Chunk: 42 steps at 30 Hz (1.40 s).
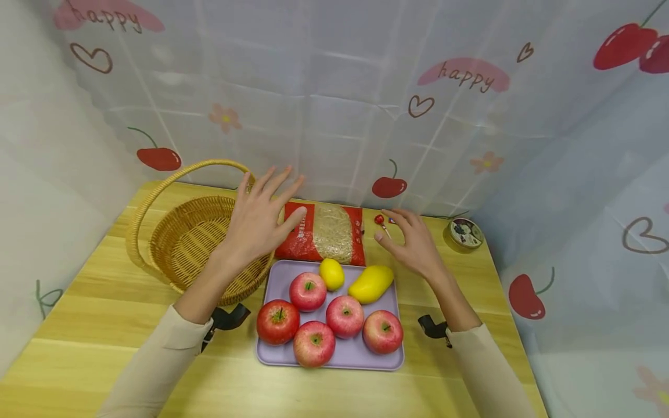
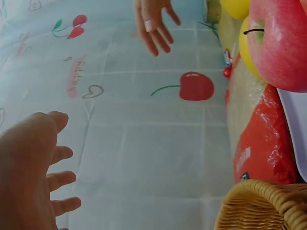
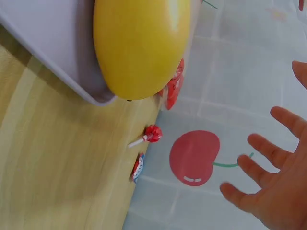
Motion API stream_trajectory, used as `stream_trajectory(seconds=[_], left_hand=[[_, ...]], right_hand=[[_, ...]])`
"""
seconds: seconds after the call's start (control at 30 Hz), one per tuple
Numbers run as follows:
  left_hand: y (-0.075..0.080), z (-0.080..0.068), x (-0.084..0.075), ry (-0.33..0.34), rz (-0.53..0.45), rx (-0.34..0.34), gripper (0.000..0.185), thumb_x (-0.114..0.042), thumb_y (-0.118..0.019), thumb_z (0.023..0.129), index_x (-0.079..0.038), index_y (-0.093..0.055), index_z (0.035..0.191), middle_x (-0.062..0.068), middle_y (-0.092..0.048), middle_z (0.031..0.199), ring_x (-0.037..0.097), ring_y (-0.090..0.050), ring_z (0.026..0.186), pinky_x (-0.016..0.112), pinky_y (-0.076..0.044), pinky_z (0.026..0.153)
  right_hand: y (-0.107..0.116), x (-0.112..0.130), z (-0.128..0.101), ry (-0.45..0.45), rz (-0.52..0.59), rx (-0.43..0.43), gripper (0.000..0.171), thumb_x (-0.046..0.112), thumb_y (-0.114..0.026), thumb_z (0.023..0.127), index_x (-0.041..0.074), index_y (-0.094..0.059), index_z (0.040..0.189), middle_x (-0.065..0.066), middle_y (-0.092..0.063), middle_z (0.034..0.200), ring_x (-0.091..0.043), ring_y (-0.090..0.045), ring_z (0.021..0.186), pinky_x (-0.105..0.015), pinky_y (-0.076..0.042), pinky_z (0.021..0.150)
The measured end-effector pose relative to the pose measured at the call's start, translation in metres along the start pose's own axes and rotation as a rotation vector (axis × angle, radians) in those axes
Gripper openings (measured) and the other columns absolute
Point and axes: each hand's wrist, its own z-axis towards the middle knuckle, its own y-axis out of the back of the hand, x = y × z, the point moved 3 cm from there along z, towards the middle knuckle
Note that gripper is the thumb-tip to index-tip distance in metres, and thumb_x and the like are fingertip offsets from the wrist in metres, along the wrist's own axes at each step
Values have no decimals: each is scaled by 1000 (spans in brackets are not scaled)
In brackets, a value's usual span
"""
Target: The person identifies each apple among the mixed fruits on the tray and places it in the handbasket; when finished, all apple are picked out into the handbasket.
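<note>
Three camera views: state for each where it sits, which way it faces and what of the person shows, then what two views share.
Head: above, facing forward and down at the tray of fruit; both hands and sleeves show.
Left wrist: low by the basket, facing the cherry-print backdrop; left hand near, right hand far.
Right wrist: low beside the mango, facing the backdrop; right-hand fingers show.
Shared: head and right wrist both show the red lollipop.

"happy" in brown script on pink patches of the backdrop cloth [image 1: 334, 116], twice

Looking like a staged home-style tabletop booth: cherry-print cloth [image 1: 334, 116] hanging round a wooden counter [image 1: 104, 325] carrying fruit tray [image 1: 397, 360], wicker basket [image 1: 193, 244].
</note>
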Motion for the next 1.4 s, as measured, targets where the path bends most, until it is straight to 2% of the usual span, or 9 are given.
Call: stream_trajectory(seconds=[0.17, 0.27, 0.5, 0.6, 0.77, 1.0, 1.1, 1.23, 1.4], left_hand=[[15, -13, 1, 8, -104, -24, 62, -54, -48, 101, -29, -39, 156, -1, -30, 165, 29, -24, 152, 55, -3, 123], [24, -21, 2, 6, -176, -46, 60, -51, -50, 101, -26, -41, 155, 1, -32, 163, 29, -28, 150, 55, -7, 123], [45, -40, 7, -2, -264, -162, 55, -39, -57, 100, -23, -48, 152, -2, -38, 160, 29, -37, 145, 60, -23, 116], [55, -48, 10, -19, -276, -219, 53, -40, -55, 100, -21, -51, 150, -1, -42, 158, 30, -41, 142, 62, -28, 112], [76, -60, 14, -65, -270, -350, 54, -49, -48, 102, -16, -57, 145, 4, -52, 151, 32, -51, 133, 58, -37, 106], [112, -71, 12, -99, -327, -600, 49, -42, -57, 101, -2, -70, 126, 17, -65, 132, 40, -59, 115, 35, -40, 103], [123, -75, 16, -81, -340, -705, 47, -41, -60, 99, 0, -72, 120, 19, -67, 124, 40, -60, 110, 30, -39, 99], [129, -80, 31, -14, -333, -773, 44, -38, -63, 97, 1, -73, 117, 19, -68, 121, 38, -59, 109, 26, -38, 95], [125, -88, 55, 116, -365, -783, 35, -23, -63, 94, 1, -73, 118, 22, -67, 117, 11, -58, 104, 19, -39, 85]], right_hand=[[0, 2, -13, 2, 59, 69, 64, 55, -64, 93, 29, -49, 149, -7, -43, 152, -33, -39, 138, -64, -35, 107], [-3, 2, -20, 24, 84, 128, 63, 52, -66, 93, 31, -48, 150, -6, -42, 153, -33, -39, 138, -64, -37, 107], [-8, 3, -36, 64, 130, 251, 63, 54, -69, 90, 31, -51, 147, -3, -51, 140, -30, -53, 122, -58, -48, 96], [-8, 4, -43, 56, 160, 299, 61, 54, -70, 89, 33, -53, 144, -1, -54, 134, -30, -54, 118, -56, -50, 92], [-6, 4, -54, 58, 196, 357, 58, 52, -74, 87, 33, -57, 140, -2, -57, 132, -29, -56, 115, -56, -50, 90], [-6, 2, -71, 99, 262, 438, 57, 42, -79, 85, 20, -62, 134, -2, -61, 124, -30, -59, 108, -54, -50, 90], [-7, 1, -76, 84, 299, 490, 56, 40, -79, 85, 18, -62, 134, -4, -60, 123, -31, -58, 109, -55, -49, 91], [-8, -1, -85, 62, 353, 567, 56, 37, -79, 86, 17, -60, 135, -9, -59, 123, -33, -55, 110, -54, -50, 90], [-13, -1, -95, 24, 421, 656, 54, 34, -80, 86, 20, -60, 134, -11, -58, 129, -35, -55, 111, -53, -52, 90]])
